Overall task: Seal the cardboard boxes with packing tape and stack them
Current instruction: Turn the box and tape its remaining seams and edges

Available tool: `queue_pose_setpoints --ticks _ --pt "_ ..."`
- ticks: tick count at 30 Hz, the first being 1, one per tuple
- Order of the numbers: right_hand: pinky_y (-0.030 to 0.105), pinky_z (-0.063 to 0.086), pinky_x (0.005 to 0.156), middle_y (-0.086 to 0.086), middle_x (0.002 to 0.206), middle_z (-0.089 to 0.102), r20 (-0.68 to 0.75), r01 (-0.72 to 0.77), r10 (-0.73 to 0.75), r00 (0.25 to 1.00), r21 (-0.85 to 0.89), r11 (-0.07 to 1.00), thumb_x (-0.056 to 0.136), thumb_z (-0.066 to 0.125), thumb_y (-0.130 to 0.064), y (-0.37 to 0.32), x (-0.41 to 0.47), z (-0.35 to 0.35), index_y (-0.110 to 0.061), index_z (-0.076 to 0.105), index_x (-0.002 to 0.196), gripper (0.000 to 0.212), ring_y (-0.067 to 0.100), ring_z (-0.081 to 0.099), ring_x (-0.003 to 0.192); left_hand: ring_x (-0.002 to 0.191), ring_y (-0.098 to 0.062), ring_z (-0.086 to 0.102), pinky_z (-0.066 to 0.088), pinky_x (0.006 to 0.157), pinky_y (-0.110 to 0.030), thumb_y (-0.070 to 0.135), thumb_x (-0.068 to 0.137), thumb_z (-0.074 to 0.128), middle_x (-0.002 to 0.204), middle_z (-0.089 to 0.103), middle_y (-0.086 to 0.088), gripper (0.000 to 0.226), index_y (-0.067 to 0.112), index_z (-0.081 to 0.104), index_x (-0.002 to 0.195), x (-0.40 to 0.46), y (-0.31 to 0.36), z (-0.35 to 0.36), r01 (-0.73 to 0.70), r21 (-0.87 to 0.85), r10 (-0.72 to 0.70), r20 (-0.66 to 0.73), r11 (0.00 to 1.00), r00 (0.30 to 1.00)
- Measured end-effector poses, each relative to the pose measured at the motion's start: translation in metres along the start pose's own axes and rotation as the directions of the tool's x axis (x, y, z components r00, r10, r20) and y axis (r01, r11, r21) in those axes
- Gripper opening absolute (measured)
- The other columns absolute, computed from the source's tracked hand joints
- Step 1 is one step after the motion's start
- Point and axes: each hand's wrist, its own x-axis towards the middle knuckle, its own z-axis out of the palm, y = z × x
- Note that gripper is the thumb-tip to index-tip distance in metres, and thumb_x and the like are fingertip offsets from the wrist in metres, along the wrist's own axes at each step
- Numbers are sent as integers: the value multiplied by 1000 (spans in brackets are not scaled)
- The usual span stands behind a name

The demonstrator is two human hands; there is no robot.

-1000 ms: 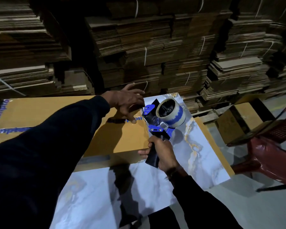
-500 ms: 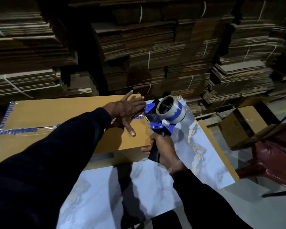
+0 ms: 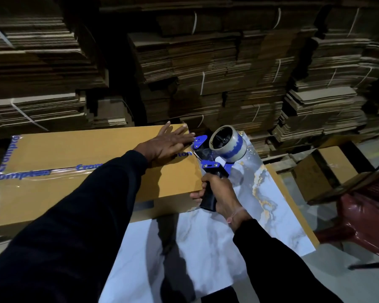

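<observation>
The cardboard box (image 3: 92,169) lies flat on the left half of the table (image 3: 208,243), a long brown carton with blue printed lettering and a strip of clear tape (image 3: 59,172) running along its top seam toward the right end. Its right end sits near the middle of the table's far edge, and its front right corner overhangs the marbled white-and-grey tabletop. The left hand (image 3: 166,143) rests palm down on the box top at that far right corner, fingers straight and spread a little, pressing the flap flat beside the seam. Just to its right, the right hand (image 3: 219,191) is wrapped tight around the black handle of a tape dispenser (image 3: 214,158), fingers curled fully round the grip. The dispenser has blue metal plates and carries a roll of tape (image 3: 228,143) that stands above the table's far edge; its front end touches the right end of the box, right next to the left fingertips. Both sleeves are dark. Behind the table, bundles of flattened cardboard (image 3: 206,68) tied with white strapping rise in tall piles. Off the table's right edge stand a red plastic chair (image 3: 363,217) and another brown box (image 3: 328,165) on the floor.
</observation>
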Motion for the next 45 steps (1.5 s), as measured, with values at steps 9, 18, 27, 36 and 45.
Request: queue_pose_setpoints --ticks 9,18,27,36,45 --pt "33 53 49 15 58 45 -6 -48 48 999 15 999 90 59 -11 -3 -5 -2 -6 52 76 17 29 54 53 160 -12 -4 -9 126 -57 57 100 0 174 2 8 73 28 9 167 -11 10 27 81 80 -75 -68 994 995" --pt "32 47 50 14 54 45 -41 -7 8 999 16 1000 89 58 -10 4 -17 -2 -9 49 68 23 26 50 42 161 -22 -4 -21 114 -72 50 102 6 172 14 7 68 30 15 166 -5 11 30 127 232 -104 -108 964 989" --pt "30 37 49 11 55 36 -57 3 5 998 131 991 92 57 -8 35 -33 -9 -8 45 66 29 22 37 44 160 -23 -5 -20 113 -75 49 103 7 172 14 9 65 31 16 166 -4 9 34 135 243 -108 -119 961 987" --pt "31 36 49 14 54 38 -131 63 -42 990 162 985 93 54 -3 70 -52 -18 -3 48 64 30 22 37 44 161 -24 -4 -18 113 -75 44 104 11 172 17 11 64 32 18 166 -3 12 28 141 264 -117 -103 954 988" --pt "40 29 53 14 58 33 -151 147 -119 981 190 971 90 59 -2 110 -63 -30 -3 44 61 33 29 29 56 161 -22 -1 -20 114 -73 41 105 13 171 21 12 61 31 23 164 -4 14 21 141 272 -116 -105 952 988"
